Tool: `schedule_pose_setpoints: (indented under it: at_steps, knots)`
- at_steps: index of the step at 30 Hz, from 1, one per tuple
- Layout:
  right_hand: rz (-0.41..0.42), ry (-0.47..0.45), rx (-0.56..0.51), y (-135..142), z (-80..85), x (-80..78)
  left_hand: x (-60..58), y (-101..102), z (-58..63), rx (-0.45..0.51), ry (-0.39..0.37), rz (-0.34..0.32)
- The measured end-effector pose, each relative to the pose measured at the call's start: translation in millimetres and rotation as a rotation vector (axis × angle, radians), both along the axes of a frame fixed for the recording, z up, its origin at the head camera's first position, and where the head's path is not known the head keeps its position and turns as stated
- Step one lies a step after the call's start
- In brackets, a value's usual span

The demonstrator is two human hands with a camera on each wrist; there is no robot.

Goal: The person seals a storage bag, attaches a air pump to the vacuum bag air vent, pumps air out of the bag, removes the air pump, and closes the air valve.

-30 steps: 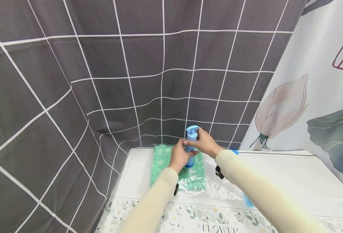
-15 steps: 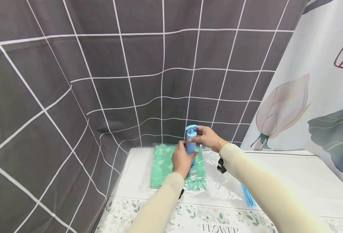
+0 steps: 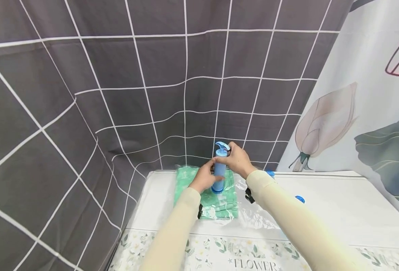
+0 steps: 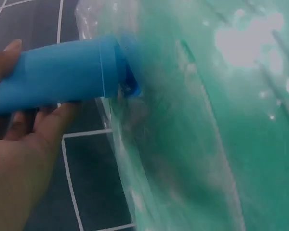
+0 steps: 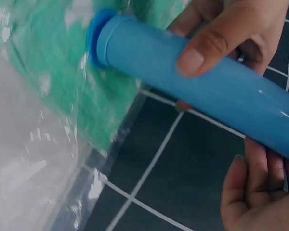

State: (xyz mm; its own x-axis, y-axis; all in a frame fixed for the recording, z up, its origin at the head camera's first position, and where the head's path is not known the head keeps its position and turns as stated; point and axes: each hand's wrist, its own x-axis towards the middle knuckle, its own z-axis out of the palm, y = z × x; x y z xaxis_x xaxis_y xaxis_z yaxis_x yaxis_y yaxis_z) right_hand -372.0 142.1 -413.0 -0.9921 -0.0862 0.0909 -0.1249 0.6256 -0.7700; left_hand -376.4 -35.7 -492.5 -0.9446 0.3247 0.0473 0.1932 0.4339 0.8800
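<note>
A light-blue hand pump (image 3: 220, 169), a cylinder with a curved handle (image 3: 222, 145) on top, stands nearly upright over a green folded fabric (image 3: 186, 184) inside a clear plastic bag (image 3: 253, 218). Its darker blue lower rim (image 5: 92, 41) meets the bag in the right wrist view. My left hand (image 3: 204, 177) grips the pump's body, thumb on one side and fingers on the other. Higher up, my right hand (image 3: 238, 160) holds the upper body just beneath the handle. In the left wrist view, a dark-blue piece (image 4: 130, 82) shows at the pump's bottom end.
A small round blue piece (image 3: 300, 199) lies on the white surface (image 3: 335, 210) beyond the right sleeve. Another blue item (image 3: 270, 173) shows near the back edge. A dark grid-patterned cloth (image 3: 159, 101) hangs behind and left; a flower-printed cloth (image 3: 341, 128) hangs at right.
My left hand has shifted up and left along the pump, uncovering its base. The right hand has moved slightly left, and the handle now tilts. The view has shifted slightly.
</note>
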Motion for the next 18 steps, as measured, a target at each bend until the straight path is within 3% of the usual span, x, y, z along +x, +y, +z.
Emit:
schedule_pose_setpoints:
  at_steps: [5,10,12,14,18]
  knots:
    - [0.207,-0.095,-0.136,17.7,7.3,-2.0,8.2,9.7,5.4,-0.054,0.09,0.053]
    - [0.369,-0.13,-0.143,32.9,14.7,-10.0,14.5,21.1,0.9,-0.105,0.232,0.186]
    - [0.373,-0.112,-0.108,31.9,15.3,-11.1,15.8,21.0,-1.5,-0.124,0.253,0.221]
    - [0.34,-0.091,-0.071,28.6,14.5,-11.1,15.9,18.4,-3.7,-0.128,0.261,0.216]
    - [0.262,-0.002,0.028,21.4,13.0,-8.6,12.6,8.8,-6.6,-0.086,0.266,0.126]
